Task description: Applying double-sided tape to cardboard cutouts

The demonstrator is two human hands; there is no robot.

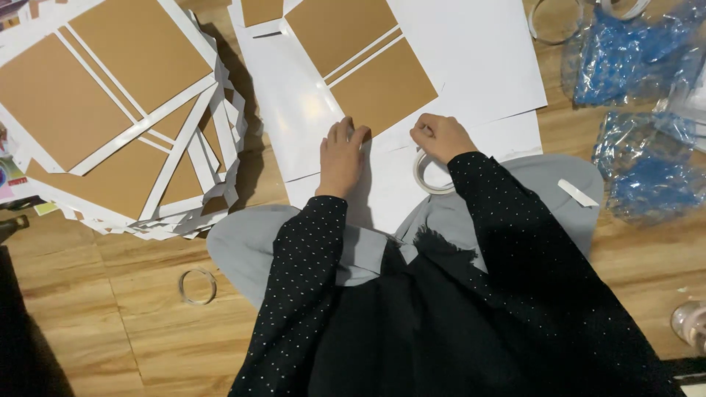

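A white sheet with brown cardboard panels point(382, 84) lies on the floor in front of my knees, on top of other white sheets point(478, 51). My left hand point(342, 158) rests flat on the white sheet, fingertips at the lower corner of the brown panel. My right hand point(440, 137) is curled into a loose fist at the sheet's edge, pinching something small that I cannot make out. A roll of clear tape point(428, 173) lies just under my right wrist. Both arms wear black dotted sleeves.
A large fanned stack of the same brown-and-white sheets point(118, 117) fills the left. An empty tape ring point(198, 286) lies on the wooden floor at lower left. Blue plastic bags point(632, 73) sit at right, another tape roll point(555, 18) at top right, a white strip point(577, 192) on my knee.
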